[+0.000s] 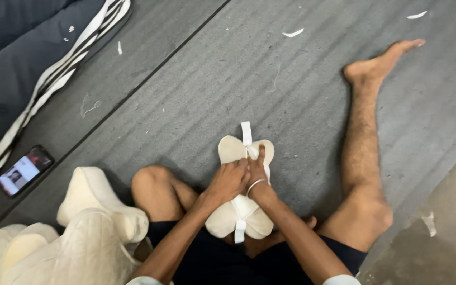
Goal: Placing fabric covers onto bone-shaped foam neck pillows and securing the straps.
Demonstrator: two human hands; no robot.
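A cream padded piece (241,211) lies on the floor between the person's legs, just in front of the lap. It is made of soft, rounded lobes of plain cloth, two at the far end and two at the near end, and looks stuffed and slightly quilted. A flat white strap (246,133) runs lengthwise down its middle, sticking out beyond the far lobes and again at the near edge.

Both hands press on the middle of the piece, side by side and touching. The left hand (230,180) is curled, fingers bent down over the cloth and the strap. The right hand (258,168) is also closed around the strap line, its thumb stretched forward along it; a thin pale bangle sits on that wrist. The hands cover the centre of the piece, so how the strap is fastened there cannot be made out.

The floor (196,79) is covered by a grey ribbed mat with a dark seam running diagonally, dotted with small white scraps of cloth and thread. The person's bare right leg stretches out over it, the left knee is bent.

At the lower left a heap of similar cream padded pieces (80,232) is cut off by the edge. Beyond it lies a phone (26,170) with a lit screen, beside dark blue fabric with white stripes (32,63).
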